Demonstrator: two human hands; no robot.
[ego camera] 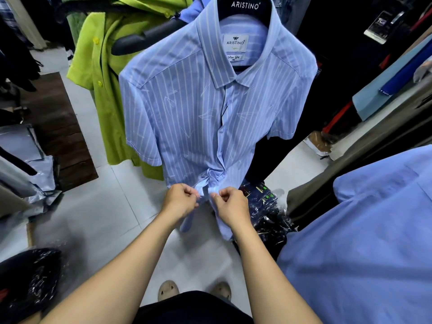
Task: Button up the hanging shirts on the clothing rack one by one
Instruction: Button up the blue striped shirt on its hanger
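Left hand and right hand each pinch a placket edge low on the striped shirt. Best to line both edges up level, then feed the button through cleanly.

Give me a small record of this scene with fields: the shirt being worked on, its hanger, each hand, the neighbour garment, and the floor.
shirt: blue striped short-sleeve shirt, hanging, front placket closed down to near the hem
hanger: black hanger, printed ARISTINO
left hand: left hand pinches the shirt's lower edge
right hand: right hand pinches the opposite lower edge
neighbour garment: lime green shirt, hanging to the left, yellow buttons
floor: pale tiles, bagged clothes lying behind the right hand
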